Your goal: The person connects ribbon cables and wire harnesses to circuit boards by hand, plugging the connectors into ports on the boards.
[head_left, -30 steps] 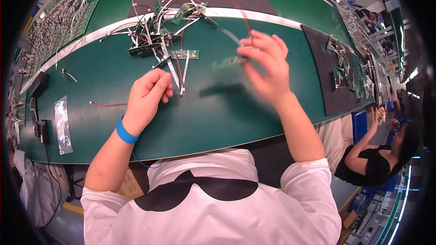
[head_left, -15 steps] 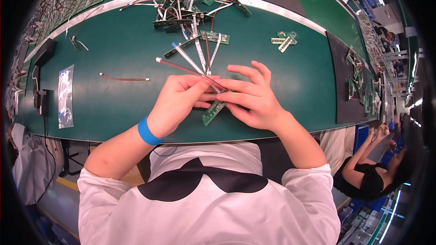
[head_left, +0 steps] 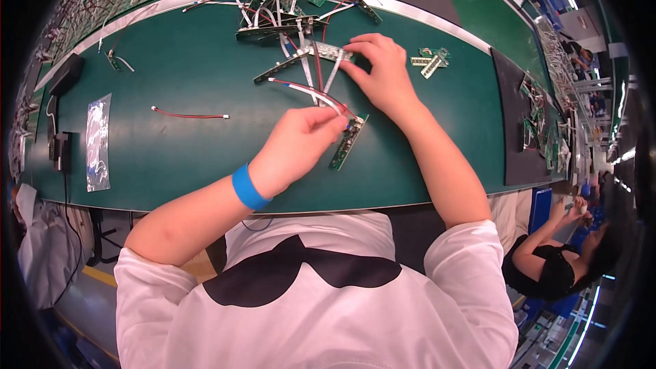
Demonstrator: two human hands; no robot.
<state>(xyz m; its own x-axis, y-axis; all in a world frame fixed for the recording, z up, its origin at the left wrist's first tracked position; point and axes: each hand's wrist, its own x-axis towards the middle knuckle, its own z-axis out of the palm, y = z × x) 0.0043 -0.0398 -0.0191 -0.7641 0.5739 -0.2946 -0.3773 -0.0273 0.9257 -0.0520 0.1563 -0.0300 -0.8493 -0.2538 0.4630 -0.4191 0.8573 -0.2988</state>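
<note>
In the head view, the left hand (head_left: 298, 145) is clenched in a pinch at the far end of a narrow green circuit board (head_left: 347, 149), where a flat white ribbon cable (head_left: 314, 93) and thin red-and-black wires run off toward the far left. This board slants over the near middle of the green counter (head_left: 205, 164). A blue wristband (head_left: 251, 186) circles the left wrist.

Farther away and to the right, the right hand (head_left: 381, 74) has its thumb and forefinger at the right end of a pale-faced rectangular circuit board (head_left: 326, 50); whether they grip it firmly, I cannot tell.

Beyond lies a tangled heap of green circuit boards and cables (head_left: 273, 27). To the right are a few small green boards (head_left: 430, 63) and, farther right, a dark grey mat (head_left: 509, 123). To the left lie a short red-and-black cable with white plugs (head_left: 191, 115) and a shiny silver strip-shaped pouch (head_left: 98, 143).
</note>
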